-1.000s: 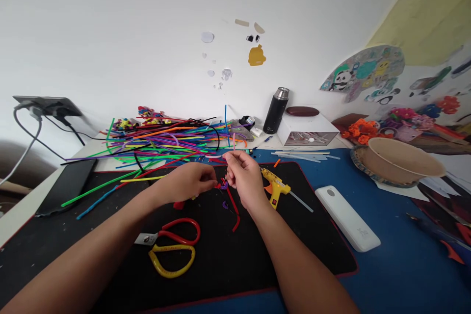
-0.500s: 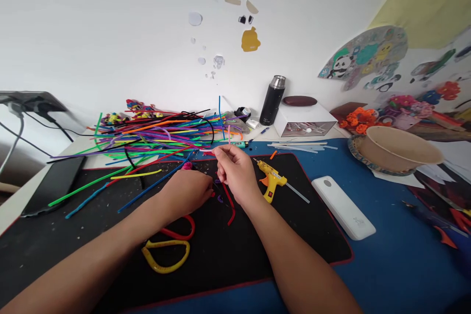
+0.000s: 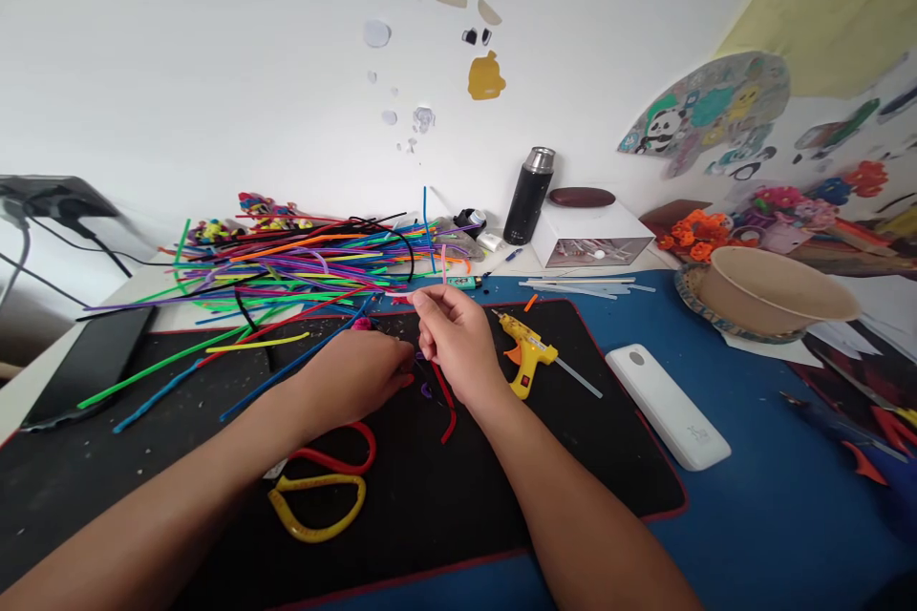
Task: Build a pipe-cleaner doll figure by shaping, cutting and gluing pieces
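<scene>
My right hand (image 3: 457, 336) is closed in a pinch, with a thin pale pink pipe cleaner (image 3: 398, 294) sticking out leftward from its fingertips. Close beside it, my left hand (image 3: 362, 368) is bent over with its fingers closed. A fuzzy magenta pipe-cleaner piece (image 3: 363, 324) shows past its knuckles; the rest is hidden by the hand. Under the hands a red pipe cleaner (image 3: 447, 409) and a small purple curl (image 3: 427, 390) lie on the black mat (image 3: 444, 516). Scissors with red and yellow handles (image 3: 319, 508) rest below my left wrist.
A yellow glue gun (image 3: 528, 358) lies right of my hands, near a white power bank (image 3: 668, 408). Many coloured pipe cleaners (image 3: 308, 258) are heaped at the back left. A black flask (image 3: 529, 198), a white box (image 3: 594, 234) and a beige bowl (image 3: 778, 291) stand behind.
The view has shifted slightly, so the things on the table appear a little further left. Both hands keep nearly the same pose, and the pale pink pipe cleaner stays pinched in the right one.
</scene>
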